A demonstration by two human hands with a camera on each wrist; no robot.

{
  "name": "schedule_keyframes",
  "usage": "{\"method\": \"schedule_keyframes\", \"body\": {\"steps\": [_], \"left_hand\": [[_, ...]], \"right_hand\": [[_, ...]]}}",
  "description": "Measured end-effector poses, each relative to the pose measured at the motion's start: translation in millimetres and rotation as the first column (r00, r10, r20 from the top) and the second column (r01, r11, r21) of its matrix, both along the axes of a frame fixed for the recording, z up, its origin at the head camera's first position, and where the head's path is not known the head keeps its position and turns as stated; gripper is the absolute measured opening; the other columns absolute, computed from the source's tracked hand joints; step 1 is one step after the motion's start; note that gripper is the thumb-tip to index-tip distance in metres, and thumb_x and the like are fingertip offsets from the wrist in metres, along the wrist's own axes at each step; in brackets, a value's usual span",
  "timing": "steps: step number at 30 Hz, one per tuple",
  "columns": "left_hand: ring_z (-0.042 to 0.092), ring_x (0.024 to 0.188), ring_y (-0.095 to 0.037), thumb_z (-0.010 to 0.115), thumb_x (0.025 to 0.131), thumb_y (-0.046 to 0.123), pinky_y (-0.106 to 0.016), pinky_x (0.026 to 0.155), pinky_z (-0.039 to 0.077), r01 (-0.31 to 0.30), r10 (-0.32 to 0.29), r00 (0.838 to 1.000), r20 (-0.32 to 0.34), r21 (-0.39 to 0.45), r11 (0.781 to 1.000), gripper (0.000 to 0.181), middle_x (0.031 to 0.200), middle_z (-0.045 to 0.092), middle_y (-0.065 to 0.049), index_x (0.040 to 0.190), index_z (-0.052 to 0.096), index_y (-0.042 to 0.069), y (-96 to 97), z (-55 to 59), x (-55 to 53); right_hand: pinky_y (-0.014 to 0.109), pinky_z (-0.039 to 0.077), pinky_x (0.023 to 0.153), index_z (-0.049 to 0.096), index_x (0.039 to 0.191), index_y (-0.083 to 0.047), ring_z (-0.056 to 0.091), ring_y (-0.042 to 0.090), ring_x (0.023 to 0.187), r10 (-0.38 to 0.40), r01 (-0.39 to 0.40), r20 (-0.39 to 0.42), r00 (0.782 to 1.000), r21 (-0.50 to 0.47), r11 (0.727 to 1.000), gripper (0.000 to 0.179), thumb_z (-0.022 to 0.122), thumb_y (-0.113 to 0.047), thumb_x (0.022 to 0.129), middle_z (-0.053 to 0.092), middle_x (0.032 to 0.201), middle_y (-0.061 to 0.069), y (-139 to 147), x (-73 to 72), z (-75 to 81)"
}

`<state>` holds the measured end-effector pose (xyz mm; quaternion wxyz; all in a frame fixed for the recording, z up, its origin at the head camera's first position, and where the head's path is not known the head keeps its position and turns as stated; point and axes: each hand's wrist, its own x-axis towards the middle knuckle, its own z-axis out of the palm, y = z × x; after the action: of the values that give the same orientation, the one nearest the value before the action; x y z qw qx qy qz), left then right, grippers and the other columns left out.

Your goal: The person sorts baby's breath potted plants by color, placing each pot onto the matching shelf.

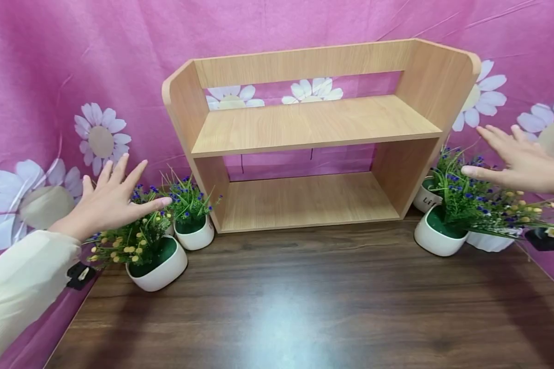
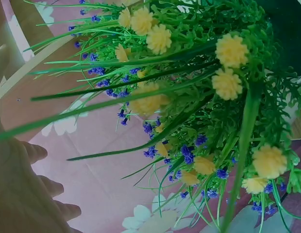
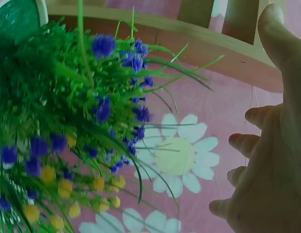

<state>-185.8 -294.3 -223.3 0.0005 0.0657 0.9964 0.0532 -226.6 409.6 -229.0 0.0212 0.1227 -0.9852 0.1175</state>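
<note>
My left hand (image 1: 113,197) hovers with spread fingers above the potted plants on the left, holding nothing. Below it are a yellow-flowered plant in a white pot (image 1: 159,266) and a blue-flowered plant in a smaller white pot (image 1: 196,236). On the other side my right hand (image 1: 523,161) is also spread and holds nothing, over more potted plants. A white pot (image 1: 438,238) with blue flowers stands there, beside a pot with lettering (image 1: 426,199) and a ribbed white pot (image 1: 491,242). Yellow flowers (image 2: 233,51) fill the left wrist view; blue flowers (image 3: 103,46) show in the right.
A two-tier wooden shelf (image 1: 314,123) stands at the back of the dark wooden table (image 1: 281,287), between the plant groups. Behind it hangs a pink cloth (image 1: 120,41) printed with white daisies. Dark wrist straps (image 1: 80,275) show by each wrist.
</note>
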Motion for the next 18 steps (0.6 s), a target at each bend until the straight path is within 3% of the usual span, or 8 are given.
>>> {"method": "schedule_keyframes", "body": {"steps": [5, 9, 14, 18], "left_hand": [[-0.016, 0.137, -0.053, 0.054, 0.084, 0.068, -0.079, 0.096, -0.009, 0.003, -0.001, 0.999, -0.050, 0.037, 0.999, 0.103, 0.155, -0.020, -0.024, 0.155, 0.000, 0.016, -4.1, -0.9, 4.4], [-0.014, 0.138, -0.053, 0.058, 0.083, 0.064, -0.079, 0.097, -0.008, -0.006, 0.013, 0.996, -0.093, 0.071, 0.997, 0.104, 0.155, -0.015, -0.026, 0.155, 0.002, 0.016, -8.6, -1.6, 10.6], [-0.011, 0.139, -0.051, 0.063, 0.083, 0.059, -0.078, 0.098, -0.009, 0.002, 0.019, 0.988, -0.156, 0.131, 0.991, 0.102, 0.157, -0.013, -0.024, 0.156, 0.003, 0.017, -15.7, -6.8, 20.0], [-0.009, 0.140, -0.051, 0.066, 0.083, 0.054, -0.075, 0.100, -0.010, 0.015, 0.025, 0.978, -0.205, 0.192, 0.981, 0.101, 0.157, -0.008, -0.024, 0.156, 0.005, 0.019, -18.9, -11.9, 30.8]], "right_hand": [[0.068, -0.018, 0.101, -0.012, 0.153, -0.013, -0.031, 0.043, 0.134, 0.013, -0.012, 0.004, 1.000, -0.179, 0.984, 0.088, 0.052, -0.035, 0.097, -0.020, 0.154, 0.026, -10, -5.6, -4.4], [0.067, -0.009, 0.107, -0.013, 0.153, -0.029, -0.018, 0.037, 0.141, 0.016, -0.024, -0.023, 1.000, -0.373, 0.927, 0.084, 0.050, -0.030, 0.097, -0.016, 0.158, 0.014, -25, -10.9, -9.6], [0.049, 0.001, 0.117, -0.003, 0.154, -0.033, 0.000, 0.025, 0.146, 0.034, -0.104, -0.122, 0.992, -0.638, 0.763, 0.080, 0.051, -0.017, 0.097, -0.003, 0.162, 0.003, -51, -23.1, -19.3], [0.020, 0.024, 0.113, 0.010, 0.154, -0.030, 0.020, 0.018, 0.144, 0.016, -0.165, -0.199, 0.980, -0.762, 0.627, 0.078, 0.055, -0.007, 0.094, 0.016, 0.159, 0.005, -68, -34.3, -25.5]]}}
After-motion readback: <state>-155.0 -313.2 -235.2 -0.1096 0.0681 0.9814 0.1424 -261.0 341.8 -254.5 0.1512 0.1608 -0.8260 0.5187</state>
